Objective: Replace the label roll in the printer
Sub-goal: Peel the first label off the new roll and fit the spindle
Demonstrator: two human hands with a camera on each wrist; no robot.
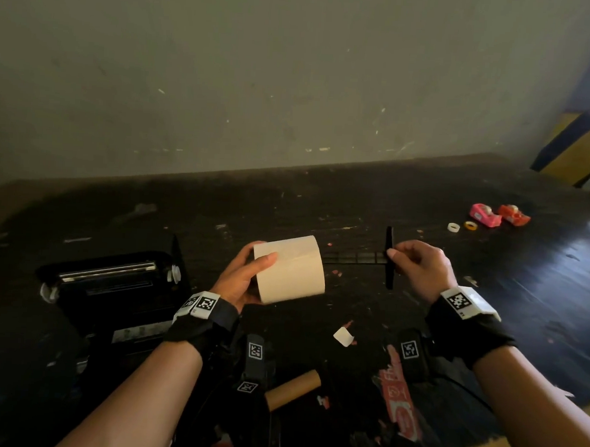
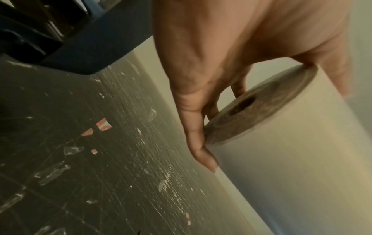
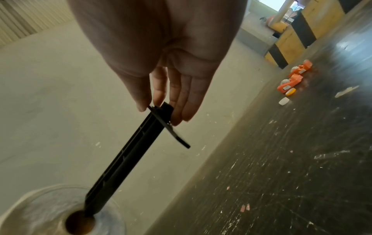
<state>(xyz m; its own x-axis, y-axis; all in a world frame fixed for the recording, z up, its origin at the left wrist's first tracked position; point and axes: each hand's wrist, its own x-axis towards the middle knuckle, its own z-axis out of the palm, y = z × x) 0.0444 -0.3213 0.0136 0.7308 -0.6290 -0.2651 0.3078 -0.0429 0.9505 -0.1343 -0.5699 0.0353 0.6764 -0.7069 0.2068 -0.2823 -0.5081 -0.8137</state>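
Two hands are working at mid-frame in the head view, with a bare brown cardboard core [image 1: 293,389] lying nearest, at the lower centre. Just beyond it, the left hand [image 1: 242,280] is gripping the new label roll [image 1: 289,269], thumb over its curved face and fingers round the back. The right hand [image 1: 418,265] is pinching the flanged end of the black spindle [image 1: 356,257], whose tip is entering the roll's core hole in the right wrist view. So the threading step is under way; next the rod probably needs pushing straight through, then carrying to the open printer [image 1: 112,282] at the left. How far the rod is reaching inside the roll is hidden, and the printer's bay is too dark to read. At the far upper right, two small tape dispensers [image 1: 499,215] are sitting.
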